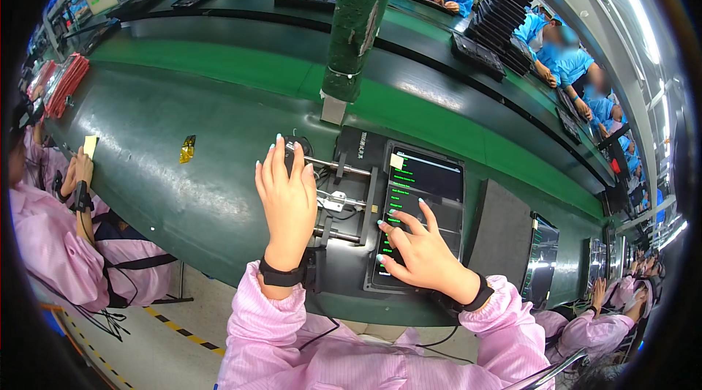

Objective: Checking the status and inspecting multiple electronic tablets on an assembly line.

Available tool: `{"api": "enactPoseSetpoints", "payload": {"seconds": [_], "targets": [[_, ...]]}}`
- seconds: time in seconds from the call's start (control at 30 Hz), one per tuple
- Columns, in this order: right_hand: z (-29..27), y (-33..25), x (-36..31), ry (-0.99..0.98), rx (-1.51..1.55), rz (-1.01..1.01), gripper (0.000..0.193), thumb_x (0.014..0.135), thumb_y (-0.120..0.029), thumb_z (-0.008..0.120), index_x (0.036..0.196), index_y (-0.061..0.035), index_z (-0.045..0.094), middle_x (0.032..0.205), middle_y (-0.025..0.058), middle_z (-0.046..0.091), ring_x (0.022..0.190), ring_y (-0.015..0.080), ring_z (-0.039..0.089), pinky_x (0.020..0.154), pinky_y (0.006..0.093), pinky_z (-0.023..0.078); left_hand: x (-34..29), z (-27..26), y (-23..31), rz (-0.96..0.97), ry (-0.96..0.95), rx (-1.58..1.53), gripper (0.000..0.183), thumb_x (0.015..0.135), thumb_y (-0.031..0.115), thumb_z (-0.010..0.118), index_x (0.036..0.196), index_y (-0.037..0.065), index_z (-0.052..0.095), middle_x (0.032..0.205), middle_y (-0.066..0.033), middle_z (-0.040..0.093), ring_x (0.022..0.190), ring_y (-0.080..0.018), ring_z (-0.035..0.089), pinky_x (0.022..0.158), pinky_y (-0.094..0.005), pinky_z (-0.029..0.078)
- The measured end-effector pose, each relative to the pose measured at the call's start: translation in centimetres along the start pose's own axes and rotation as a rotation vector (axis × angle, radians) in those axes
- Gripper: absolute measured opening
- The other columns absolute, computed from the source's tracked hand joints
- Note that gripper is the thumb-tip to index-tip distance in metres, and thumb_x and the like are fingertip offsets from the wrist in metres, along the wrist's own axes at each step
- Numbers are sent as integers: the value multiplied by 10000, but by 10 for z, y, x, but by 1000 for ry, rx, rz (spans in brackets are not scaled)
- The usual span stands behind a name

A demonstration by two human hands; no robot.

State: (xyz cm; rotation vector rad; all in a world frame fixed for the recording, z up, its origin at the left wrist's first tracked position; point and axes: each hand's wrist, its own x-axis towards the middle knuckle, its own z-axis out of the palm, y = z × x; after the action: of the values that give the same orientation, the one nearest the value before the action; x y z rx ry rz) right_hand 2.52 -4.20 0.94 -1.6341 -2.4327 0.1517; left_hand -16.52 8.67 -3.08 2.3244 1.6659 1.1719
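A dark tablet (433,191) with green lines of text on its screen lies in a black test fixture (356,258) on the green bench. My right hand (431,255) is over the lower part of the screen, fingers spread, a fingertip at or just above the glass. My left hand (287,196) rests with its fingers stretched out at the fixture's left end, partly covering a small black object (301,147). Between the hands sit metal guide rods (344,167) and a toggle clamp (335,202). A small pale sticker (396,161) is on the tablet's upper left. Black bands circle both wrists.
A green post (358,31) rises behind the fixture. At right lie a dark foam pad (501,233) and another tablet (541,262). A yellow-brown packet (188,149) lies to the left. Co-workers in pink sit on both sides; others in blue work across the conveyor (241,39).
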Motion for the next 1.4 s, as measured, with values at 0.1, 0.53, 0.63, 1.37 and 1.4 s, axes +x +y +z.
{"api": "enactPoseSetpoints", "payload": {"seconds": [0.1, 0.53, 0.63, 1.37, 1.4], "targets": [[0, 0, -1, -1, 18, 14, 420, 799, -294, 585, 1093, 0, 528, 787, 28, 617, 1172, 272, 440, 1047, 574, 169, 1, -3, 3, 74, -17, -4, 371, 936, 190, 391, 1231, -5, 506, 1371, -183, 355, 1220, -354, 362, 1036, -460, 244], [-1, 0, -1, -36, 2, 21, 499, 804, -352, 580, 1103, 42, 513, 889, 116, 634, 1151, 320, 461, 1032, 574, 200, -10, 15, 21, 409, -293, -83, 433, 886, 210, 485, 1197, -91, 459, 1414, -191, 292, 1263, -317, 331, 1001, -428, 283], [0, 0, 1, -18, 24, 27, 455, 800, -329, 594, 1064, 34, 523, 873, 110, 633, 1138, 312, 475, 1029, 576, 204, -11, 15, 22, 392, -270, -74, 431, 889, 215, 480, 1190, -93, 465, 1413, -190, 295, 1275, -319, 318, 1016, -444, 263], [-28, 23, -118, 485, 541, 645, 198, 838, -37, 523, 1031, -4, 491, 1139, 172, 585, 1164, 299, 494, 1010, 386, 333, -5, 6, -38, -191, -5, -70, 315, 872, 192, 564, 1182, 134, 559, 1271, -238, 438, 1201, -381, 407, 978, -408, 343], [-28, 22, -122, 501, 552, 653, 204, 844, -34, 515, 1045, 1, 495, 1135, 176, 586, 1158, 291, 502, 1001, 378, 345, -5, 8, -41, -219, -86, -187, 330, 865, 201, 578, 1193, 169, 562, 1290, -252, 418, 1217, -393, 395, 980, -404, 348]]}}
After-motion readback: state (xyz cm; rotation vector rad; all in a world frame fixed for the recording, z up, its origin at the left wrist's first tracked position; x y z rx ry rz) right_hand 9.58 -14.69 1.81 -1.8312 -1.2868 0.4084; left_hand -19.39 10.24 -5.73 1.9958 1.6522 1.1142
